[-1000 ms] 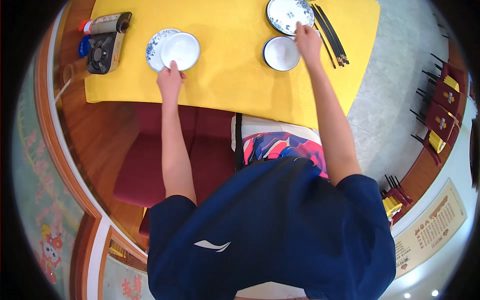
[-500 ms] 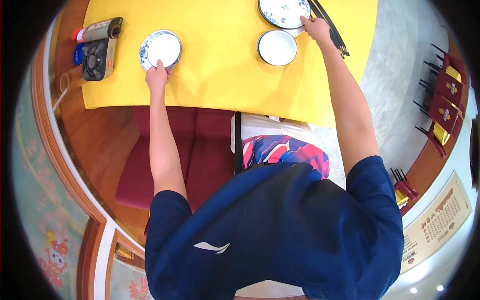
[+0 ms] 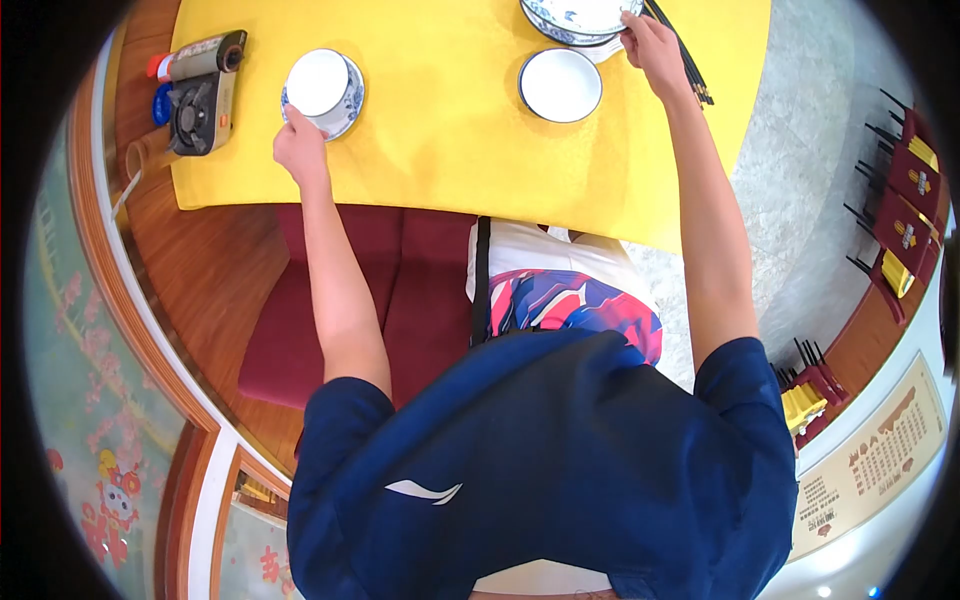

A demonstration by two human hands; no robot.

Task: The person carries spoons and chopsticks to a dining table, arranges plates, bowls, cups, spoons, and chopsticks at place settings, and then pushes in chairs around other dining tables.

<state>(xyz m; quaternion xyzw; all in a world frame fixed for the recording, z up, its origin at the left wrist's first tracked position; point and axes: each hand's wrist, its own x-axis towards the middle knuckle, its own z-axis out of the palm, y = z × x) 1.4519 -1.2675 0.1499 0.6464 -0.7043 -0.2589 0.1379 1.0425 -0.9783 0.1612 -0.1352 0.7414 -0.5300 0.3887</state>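
Note:
My left hand (image 3: 301, 146) is closed at the lower left rim of a white bowl (image 3: 317, 83), which sits over a blue-patterned plate (image 3: 351, 112) on the yellow table. My right hand (image 3: 654, 52) pinches the edge of the top patterned plate (image 3: 590, 10), lifted and tilted over other plates (image 3: 560, 35) at the top edge of the view. Just below that stack stands another white bowl (image 3: 560, 85) with a dark rim, touched by neither hand.
Black chopsticks (image 3: 692, 70) lie right of the plates. A portable gas stove (image 3: 199, 112) and a gas canister (image 3: 205, 58) are at the table's left end. Dark red seats (image 3: 350, 290) stand against the near edge of the yellow table (image 3: 450, 160).
The left bowl has come over the patterned plate and now sits toward its upper left. My right hand has taken hold of the top plate and raised it off those beneath.

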